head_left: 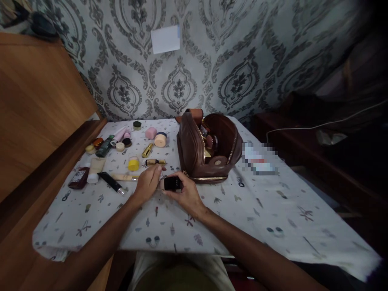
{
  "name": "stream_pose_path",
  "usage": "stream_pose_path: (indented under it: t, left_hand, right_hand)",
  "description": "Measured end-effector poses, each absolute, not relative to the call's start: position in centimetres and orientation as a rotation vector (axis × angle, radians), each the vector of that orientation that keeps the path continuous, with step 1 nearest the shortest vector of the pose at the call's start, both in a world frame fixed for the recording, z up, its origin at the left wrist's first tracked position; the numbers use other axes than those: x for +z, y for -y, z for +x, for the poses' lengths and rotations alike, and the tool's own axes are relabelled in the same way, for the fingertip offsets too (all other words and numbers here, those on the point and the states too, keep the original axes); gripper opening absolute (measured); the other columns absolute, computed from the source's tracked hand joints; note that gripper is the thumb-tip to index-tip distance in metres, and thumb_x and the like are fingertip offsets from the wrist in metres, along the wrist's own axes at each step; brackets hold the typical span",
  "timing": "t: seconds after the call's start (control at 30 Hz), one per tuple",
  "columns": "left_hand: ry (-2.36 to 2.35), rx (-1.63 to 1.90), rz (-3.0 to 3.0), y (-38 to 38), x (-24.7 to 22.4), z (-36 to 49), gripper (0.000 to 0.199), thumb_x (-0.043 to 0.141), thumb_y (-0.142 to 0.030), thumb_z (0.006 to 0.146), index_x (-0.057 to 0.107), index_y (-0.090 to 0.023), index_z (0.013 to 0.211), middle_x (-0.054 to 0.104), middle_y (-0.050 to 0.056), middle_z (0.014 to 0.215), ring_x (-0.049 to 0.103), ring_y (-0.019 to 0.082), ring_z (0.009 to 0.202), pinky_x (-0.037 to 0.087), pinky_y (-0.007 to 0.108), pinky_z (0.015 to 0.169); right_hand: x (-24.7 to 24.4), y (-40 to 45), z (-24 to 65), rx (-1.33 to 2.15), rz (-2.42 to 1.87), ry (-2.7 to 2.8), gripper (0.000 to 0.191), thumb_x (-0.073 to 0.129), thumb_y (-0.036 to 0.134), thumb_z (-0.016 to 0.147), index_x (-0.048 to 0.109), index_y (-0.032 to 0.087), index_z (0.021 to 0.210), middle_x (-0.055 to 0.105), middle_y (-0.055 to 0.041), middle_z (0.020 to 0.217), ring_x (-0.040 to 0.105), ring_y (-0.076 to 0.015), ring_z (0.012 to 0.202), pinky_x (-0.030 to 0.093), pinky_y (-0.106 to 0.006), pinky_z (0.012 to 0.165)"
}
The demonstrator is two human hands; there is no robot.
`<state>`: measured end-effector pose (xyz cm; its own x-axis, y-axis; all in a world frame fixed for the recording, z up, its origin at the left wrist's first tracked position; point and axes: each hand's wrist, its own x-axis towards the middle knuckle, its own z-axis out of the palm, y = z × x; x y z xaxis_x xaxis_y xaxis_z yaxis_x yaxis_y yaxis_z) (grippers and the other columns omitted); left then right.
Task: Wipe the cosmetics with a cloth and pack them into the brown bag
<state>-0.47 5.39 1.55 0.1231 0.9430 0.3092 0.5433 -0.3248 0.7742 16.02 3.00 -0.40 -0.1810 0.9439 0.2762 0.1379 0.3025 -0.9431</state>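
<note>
the right hand grips a small black thing; i can't tell if the left hand holds it too. best hold it gently, low over the surface.

Bag on table, toward wall, cosmetics inside. Container in front of bag, between left hand and right hand. Vial behind left hand; tube, bottle far left.
</note>
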Motion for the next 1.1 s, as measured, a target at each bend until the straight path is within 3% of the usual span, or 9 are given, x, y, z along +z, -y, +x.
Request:
stream_pose_path:
  t: [0.1, 0.27, 0.4, 0.53, 0.63, 0.7, 0.93, 1.1]
  left_hand:
    - [-1.358, 1.134, 2.040, -4.5, 2.0, 0.1, 0.036, 0.035, -0.037, 0.099, 0.066, -0.021, 0.102, 0.068, 0.006, 0.094, 0.060, 0.024, 0.095, 0.044, 0.039, 0.091]
    - [-1.200, 1.259, 2.104, -2.9, 2.5, 1.0, 0.032, 0.037, -0.031, 0.098, 0.054, -0.020, 0.123, 0.064, 0.009, 0.107, 0.058, 0.023, 0.104, 0.043, 0.039, 0.096]
    - [-1.161, 1.345, 2.024, -2.4, 2.3, 1.1, 0.032, 0.045, -0.028, 0.096, 0.046, -0.021, 0.127, 0.061, 0.010, 0.115, 0.056, 0.022, 0.113, 0.041, 0.040, 0.103]
    - [-1.174, 1.380, 1.876, -3.3, 2.0, 0.7, 0.025, 0.054, -0.030, 0.092, 0.050, -0.021, 0.115, 0.061, 0.008, 0.109, 0.059, 0.021, 0.108, 0.044, 0.037, 0.099]
    - [-1.204, 1.383, 1.788, -4.5, 1.7, 0.1, 0.012, 0.058, -0.032, 0.090, 0.055, -0.021, 0.092, 0.062, 0.006, 0.101, 0.060, 0.021, 0.102, 0.046, 0.035, 0.094]
    - [-1.241, 1.391, 1.749, -5.1, 1.6, -0.1, 0.014, 0.060, -0.032, 0.088, 0.056, -0.021, 0.082, 0.062, 0.005, 0.097, 0.061, 0.020, 0.097, 0.046, 0.034, 0.090]
    - [-1.219, 1.411, 1.801, -4.5, 3.3, 1.1, 0.017, 0.058, -0.035, 0.089, 0.059, -0.021, 0.080, 0.064, 0.005, 0.097, 0.060, 0.020, 0.097, 0.045, 0.034, 0.091]
    - [-1.243, 1.220, 1.931, -3.4, 2.9, 0.9, 0.029, 0.039, -0.037, 0.099, 0.060, -0.021, 0.088, 0.062, 0.003, 0.086, 0.059, 0.019, 0.084, 0.047, 0.032, 0.080]
  right_hand:
    - [-0.6, -3.1, 16.0, 0.983, -1.017, 1.595, 0.033, 0.080, 0.029, 0.067, 0.063, 0.020, 0.094, 0.065, 0.0004, 0.084, 0.059, -0.0179, 0.076, 0.045, -0.027, 0.069]
    - [-0.6, -3.1, 16.1, 0.972, -0.981, 1.625, 0.030, 0.072, 0.021, 0.069, 0.063, 0.020, 0.097, 0.064, 0.0001, 0.085, 0.058, -0.0175, 0.075, 0.045, -0.028, 0.069]
    - [-0.4, -2.9, 16.1, 1.059, -0.940, 1.580, 0.050, 0.069, 0.021, 0.070, 0.057, 0.021, 0.118, 0.066, -0.0046, 0.105, 0.061, -0.0184, 0.085, 0.049, -0.029, 0.073]
    - [-0.6, -3.0, 15.8, 1.183, -0.950, 1.434, 0.059, 0.072, 0.025, 0.070, 0.049, 0.022, 0.123, 0.065, -0.0040, 0.101, 0.061, -0.0184, 0.086, 0.047, -0.027, 0.069]
    - [-0.9, -3.3, 15.7, 1.235, -0.954, 1.346, 0.054, 0.076, 0.030, 0.069, 0.047, 0.023, 0.114, 0.064, -0.0022, 0.097, 0.061, -0.0179, 0.086, 0.047, -0.027, 0.070]
    - [-1.1, -3.4, 15.6, 1.286, -0.910, 1.312, 0.049, 0.078, 0.032, 0.069, 0.047, 0.024, 0.106, 0.062, -0.0017, 0.097, 0.060, -0.0178, 0.088, 0.047, -0.027, 0.071]
    - [-0.6, -3.2, 15.5, 1.332, -0.753, 1.367, 0.037, 0.081, 0.037, 0.070, 0.052, 0.023, 0.088, 0.057, 0.0019, 0.084, 0.057, -0.0162, 0.082, 0.048, -0.028, 0.075]
    - [-0.7, -3.2, 15.9, 1.317, -0.771, 1.371, 0.037, 0.082, 0.039, 0.070, 0.054, 0.022, 0.088, 0.058, 0.0016, 0.084, 0.057, -0.0164, 0.083, 0.049, -0.029, 0.078]
